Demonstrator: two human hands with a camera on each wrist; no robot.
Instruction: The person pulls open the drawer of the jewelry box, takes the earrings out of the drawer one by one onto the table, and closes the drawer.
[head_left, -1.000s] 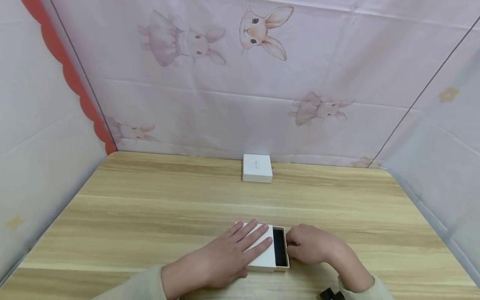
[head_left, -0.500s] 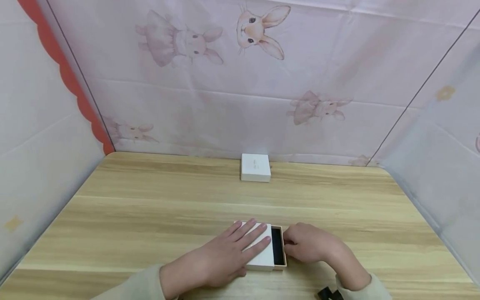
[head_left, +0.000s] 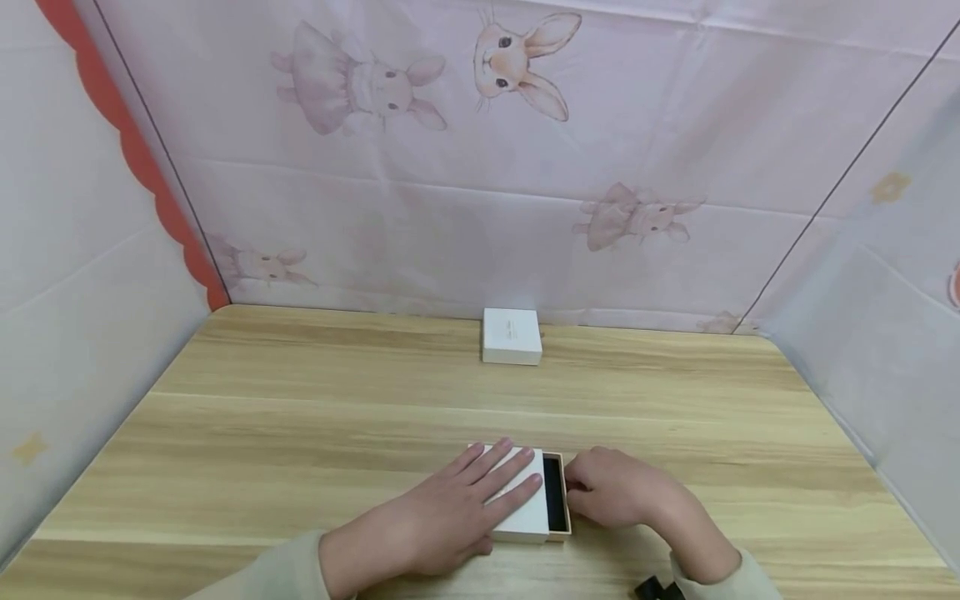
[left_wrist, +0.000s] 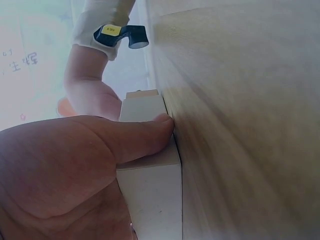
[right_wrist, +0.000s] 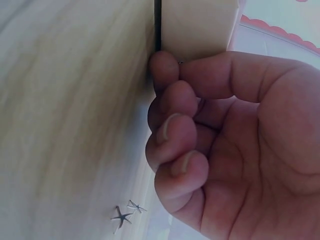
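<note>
A white sliding drawer box point(head_left: 525, 521) lies on the table, its inner drawer point(head_left: 556, 493) with a black lining partly out to the right. My left hand point(head_left: 450, 512) rests on the box sleeve with straight, spread fingers. In the left wrist view its thumb point(left_wrist: 145, 135) lies across the side of the box. At the drawer's right end is my right hand point(head_left: 622, 487), fingers curled. The right wrist view shows its thumb and index finger pinching together at the drawer's end point(right_wrist: 197, 30); whatever lies between the fingertips is mostly hidden.
Another white box point(head_left: 512, 336) with small print stands at the back of the wooden table point(head_left: 300, 425), near the rabbit-printed cloth point(head_left: 420, 225). Two small star-shaped metallic pieces point(right_wrist: 121, 216) appear in the right wrist view. A black device point(head_left: 658, 589) sits at my right sleeve.
The drawer has slid slightly left into its sleeve, and my right hand has shifted a little left with it. My left hand stays on the box. The head view has moved slightly.
</note>
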